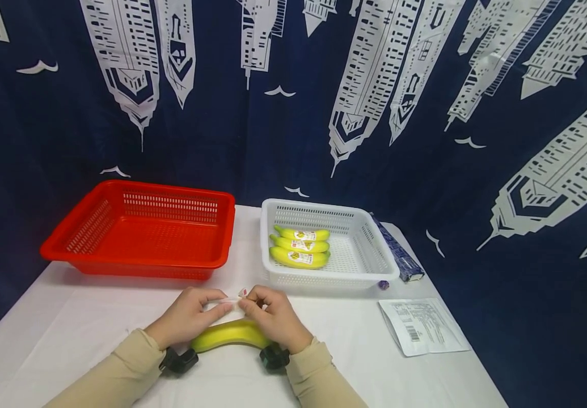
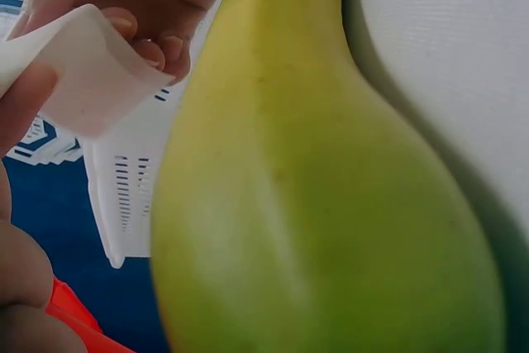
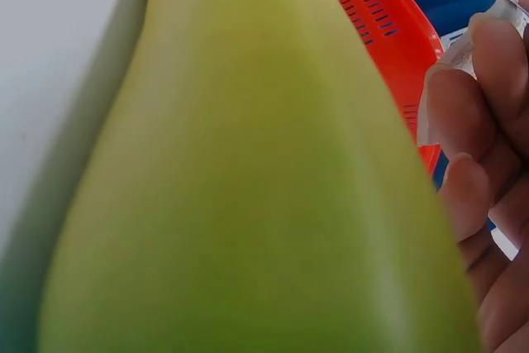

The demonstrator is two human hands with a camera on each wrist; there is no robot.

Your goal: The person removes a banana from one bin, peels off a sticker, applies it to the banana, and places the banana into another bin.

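On the white tabletop in front of me lies a yellow-green banana (image 1: 229, 335), its ends near the two wrists. Just beyond it my left hand (image 1: 187, 315) and right hand (image 1: 279, 321) meet, pinching a small white label (image 2: 95, 76) between fingertips and thumbs. In the head view a bit of red print shows on the label, whose middle is partly hidden by the fingers. The left wrist view has it bent between the fingers. A large close-up of the banana (image 3: 248, 163) fills much of the right wrist view.
A red basket (image 1: 145, 267) stands at the back left. The white basket (image 1: 319, 277) at the back right holds several labelled bananas (image 1: 299, 258). Beside it lie a long dark blue box (image 1: 400, 255) and a white printed packet (image 1: 426, 327). A dark blue patterned curtain (image 1: 211, 147) hangs behind.
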